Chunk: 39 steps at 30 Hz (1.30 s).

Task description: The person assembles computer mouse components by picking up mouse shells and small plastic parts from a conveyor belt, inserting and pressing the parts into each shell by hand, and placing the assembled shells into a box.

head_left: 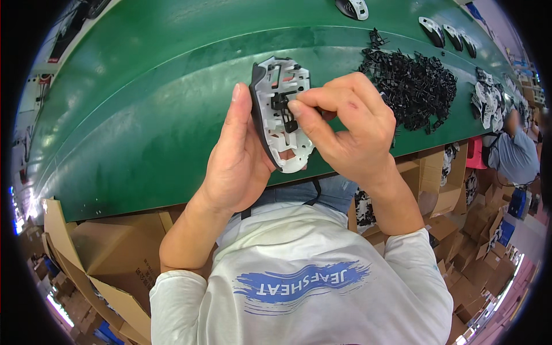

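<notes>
My left hand (230,155) holds a computer mouse shell (268,115) upright over the near part of the green table, its white ribbed inside showing and its black outer side against the palm. In the middle of the shell sits a small black plastic clip (288,122). My right hand (359,123) pinches at this clip with thumb and forefinger, from the right side. The fingertips partly cover the clip's upper end. Whether it is seated in the shell cannot be seen.
A heap of small black plastic clips (411,89) lies on the green table (144,115) to the right. More mouse shells (431,31) lie at the far right. Cardboard boxes (118,244) stand below the near edge. Another person (514,152) sits farther right.
</notes>
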Available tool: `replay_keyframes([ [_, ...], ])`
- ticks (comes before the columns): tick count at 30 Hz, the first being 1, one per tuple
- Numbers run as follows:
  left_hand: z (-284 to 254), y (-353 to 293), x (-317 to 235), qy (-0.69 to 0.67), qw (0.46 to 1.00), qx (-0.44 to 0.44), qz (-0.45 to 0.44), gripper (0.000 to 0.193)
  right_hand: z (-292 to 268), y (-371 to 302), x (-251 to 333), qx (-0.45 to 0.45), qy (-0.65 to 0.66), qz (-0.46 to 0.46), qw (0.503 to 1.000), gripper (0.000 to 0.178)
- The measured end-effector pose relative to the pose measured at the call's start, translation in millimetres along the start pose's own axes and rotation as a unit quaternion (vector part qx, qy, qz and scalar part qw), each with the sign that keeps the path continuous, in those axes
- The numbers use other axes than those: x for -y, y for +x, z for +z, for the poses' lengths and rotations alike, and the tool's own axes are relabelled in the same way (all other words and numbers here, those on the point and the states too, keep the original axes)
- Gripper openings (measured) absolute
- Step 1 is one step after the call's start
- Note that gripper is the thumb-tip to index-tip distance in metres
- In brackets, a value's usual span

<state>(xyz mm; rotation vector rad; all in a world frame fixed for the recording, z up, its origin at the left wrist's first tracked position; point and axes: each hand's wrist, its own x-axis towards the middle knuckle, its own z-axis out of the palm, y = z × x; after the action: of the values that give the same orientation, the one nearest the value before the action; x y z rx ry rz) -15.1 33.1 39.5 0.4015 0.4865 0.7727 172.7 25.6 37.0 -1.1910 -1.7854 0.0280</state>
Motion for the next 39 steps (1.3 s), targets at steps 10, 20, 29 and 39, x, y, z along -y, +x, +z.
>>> replay_keyframes([
  [10, 10, -2, 15, 0.124, 0.991, -0.047, 0.030, 0.065, -11, -8, 2, 0.064, 0.011, 0.012, 0.998, 0.013],
  [20, 21, -5, 18, 0.142, 0.988, 0.002, 0.055, 0.069, -22, -9, 12, 0.027, 0.048, 0.058, 0.997, 0.016],
  [29, 11, -5, 25, 0.165, 0.986, -0.007, 0.026, 0.065, -20, -15, 1, 0.083, 0.019, 0.031, 0.996, 0.016],
  [39, -3, -2, 25, -0.045, 0.999, -0.024, 0.003, 0.064, -39, -17, 4, 0.142, -0.006, 0.001, 0.990, 0.030],
])
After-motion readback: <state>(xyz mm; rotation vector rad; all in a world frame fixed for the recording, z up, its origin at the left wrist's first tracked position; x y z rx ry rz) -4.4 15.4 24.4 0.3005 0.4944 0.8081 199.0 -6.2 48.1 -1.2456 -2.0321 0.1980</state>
